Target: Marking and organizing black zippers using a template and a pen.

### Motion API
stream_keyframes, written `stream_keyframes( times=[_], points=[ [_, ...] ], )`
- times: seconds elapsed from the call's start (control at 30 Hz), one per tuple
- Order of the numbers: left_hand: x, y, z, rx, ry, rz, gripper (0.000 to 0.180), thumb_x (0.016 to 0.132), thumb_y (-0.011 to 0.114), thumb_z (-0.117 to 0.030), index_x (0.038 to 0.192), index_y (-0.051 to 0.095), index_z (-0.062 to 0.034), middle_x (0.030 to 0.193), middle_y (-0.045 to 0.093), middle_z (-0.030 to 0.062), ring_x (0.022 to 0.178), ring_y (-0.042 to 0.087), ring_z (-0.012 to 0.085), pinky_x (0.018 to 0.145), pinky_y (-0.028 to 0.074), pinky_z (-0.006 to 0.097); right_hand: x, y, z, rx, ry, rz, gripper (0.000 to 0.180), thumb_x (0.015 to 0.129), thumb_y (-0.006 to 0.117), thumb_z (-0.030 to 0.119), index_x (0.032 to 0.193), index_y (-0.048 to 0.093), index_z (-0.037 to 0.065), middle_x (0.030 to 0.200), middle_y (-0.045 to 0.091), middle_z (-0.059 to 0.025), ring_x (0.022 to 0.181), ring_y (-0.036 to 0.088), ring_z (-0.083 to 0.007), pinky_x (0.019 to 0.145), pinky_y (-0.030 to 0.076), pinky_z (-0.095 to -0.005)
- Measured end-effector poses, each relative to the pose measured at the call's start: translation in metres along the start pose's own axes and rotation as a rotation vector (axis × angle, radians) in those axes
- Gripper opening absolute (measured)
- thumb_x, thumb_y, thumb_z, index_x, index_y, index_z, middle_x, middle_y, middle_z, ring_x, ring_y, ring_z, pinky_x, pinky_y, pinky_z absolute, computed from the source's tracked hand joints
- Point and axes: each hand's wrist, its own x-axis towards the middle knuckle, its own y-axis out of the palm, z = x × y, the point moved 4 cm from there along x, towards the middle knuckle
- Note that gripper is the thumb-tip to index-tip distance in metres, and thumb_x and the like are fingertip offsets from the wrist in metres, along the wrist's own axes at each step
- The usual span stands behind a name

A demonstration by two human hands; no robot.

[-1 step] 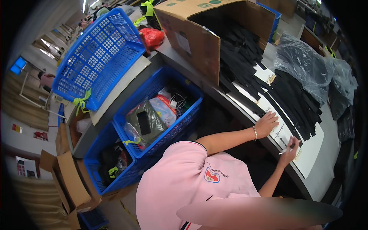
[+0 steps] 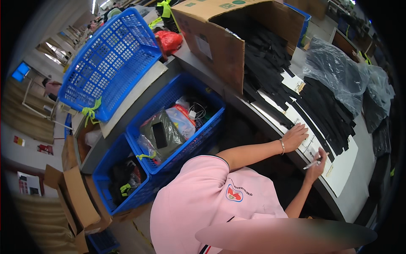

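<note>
My left hand (image 2: 294, 138), with a bracelet at the wrist, lies on the white board (image 2: 344, 169) with its fingers stretched out. Its fingertips rest close to the end of a black fabric strip (image 2: 275, 113). Near the board's front edge, my right hand (image 2: 316, 166) is closed round a slim white pen-like tool (image 2: 311, 164); its exact kind is too small to make out. Many more black strips (image 2: 325, 112) lie side by side on the board beyond both hands, some with their ends close to my right hand.
An open cardboard box (image 2: 211, 51) holding black strips stands at the far side. Clear plastic bags (image 2: 334, 63) lie behind the strips. Blue baskets (image 2: 108, 63) stand on the left, one with a phone (image 2: 160, 135) on a bagged item. An open carton (image 2: 78, 194) sits lower left.
My right hand has shifted slightly up and left, and the white tool in it has turned a little. My left hand stays in place.
</note>
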Motion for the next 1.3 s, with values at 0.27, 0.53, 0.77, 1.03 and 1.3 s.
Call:
stream_keyframes(
  times=[0.27,0.53,0.77,1.03,1.3],
  points=[
    [0.006,0.0,-0.004,-0.028,0.079,0.155,0.064,0.087,0.064,-0.013,0.145,0.045,0.0057,0.158,0.035,0.0221,0.151,0.028,0.0342,0.123,0.028,0.044,-0.022,0.055,0.04,-0.354,-0.332,0.185,0.046,0.089,0.053,-0.006,0.135,0.055,0.004,0.143,0.059,-0.0115,0.14,0.049,-0.0277,0.116,0.029,-0.0481],
    [0.002,-0.006,-0.003,-0.41,-0.142,0.12,0.065,0.09,0.061,-0.011,0.149,0.037,0.0029,0.156,0.041,0.0209,0.149,0.032,0.0374,0.124,0.027,0.046,-0.022,0.06,0.052,-0.467,-0.392,0.212,0.051,0.086,0.053,-0.008,0.136,0.053,0.004,0.146,0.057,-0.0107,0.141,0.046,-0.0275,0.119,0.026,-0.0504],
    [-0.008,-0.014,-0.005,0.077,0.092,0.107,0.044,0.096,0.061,-0.02,0.135,0.056,-0.0028,0.149,0.05,0.0136,0.147,0.036,0.0323,0.125,0.019,0.054,-0.017,0.02,0.004,-0.457,-0.268,0.051,0.045,0.095,0.062,0.005,0.139,0.057,0.008,0.136,0.061,-0.0171,0.128,0.054,-0.0354,0.112,0.035,-0.0493],
    [-0.014,-0.013,-0.004,0.132,0.062,0.077,0.044,0.097,0.06,-0.026,0.135,0.059,-0.0034,0.142,0.055,0.0111,0.144,0.039,0.0305,0.125,0.015,0.055,-0.033,-0.081,-0.073,-0.608,-0.207,-0.136,0.041,0.1,0.063,0.017,0.14,0.06,0.01,0.129,0.066,-0.0157,0.122,0.056,-0.0362,0.109,0.037,-0.0473],
    [-0.005,-0.022,0.014,0.166,-0.147,0.109,0.05,0.099,0.059,-0.036,0.138,0.056,-0.0054,0.144,0.052,0.0135,0.143,0.038,0.0304,0.123,0.016,0.058,-0.035,-0.081,-0.066,-0.555,-0.184,-0.146,0.039,0.102,0.063,0.018,0.139,0.061,0.009,0.128,0.066,-0.015,0.118,0.057,-0.0356,0.106,0.04,-0.0441]
  ],
)
